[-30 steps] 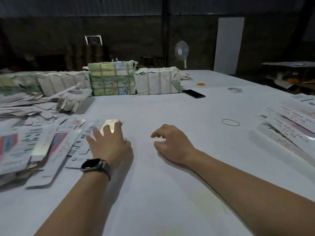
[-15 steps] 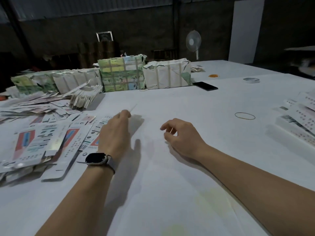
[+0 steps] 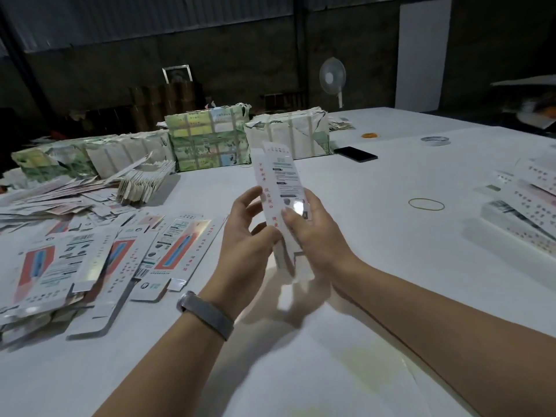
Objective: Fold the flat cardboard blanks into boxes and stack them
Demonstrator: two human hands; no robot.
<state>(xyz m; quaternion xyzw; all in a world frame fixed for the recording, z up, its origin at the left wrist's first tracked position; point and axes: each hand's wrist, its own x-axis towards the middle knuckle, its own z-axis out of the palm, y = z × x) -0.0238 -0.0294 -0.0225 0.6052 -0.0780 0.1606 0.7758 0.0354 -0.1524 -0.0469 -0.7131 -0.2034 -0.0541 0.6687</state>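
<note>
Both of your hands hold one cardboard blank (image 3: 281, 188) upright above the white surface (image 3: 346, 296). Your left hand (image 3: 243, 245) grips its left edge, fingers (image 3: 245, 203) curled behind the card and thumb near the lower front. Your right hand (image 3: 313, 233) grips the right edge, thumb pressed on the printed face. The blank's top flap rises well above your fingers; its bottom flaps hang below them, clear of the surface. Left of your fingers, loose flat blanks (image 3: 90, 260) lie overlapping. Well to the right of your fingers, folded boxes (image 3: 523, 212) lie stacked, with a rubber band (image 3: 426, 204) between them and your right hand. Beyond your fingers sit wrapped bundles (image 3: 210, 139) and a phone (image 3: 355, 154).
</note>
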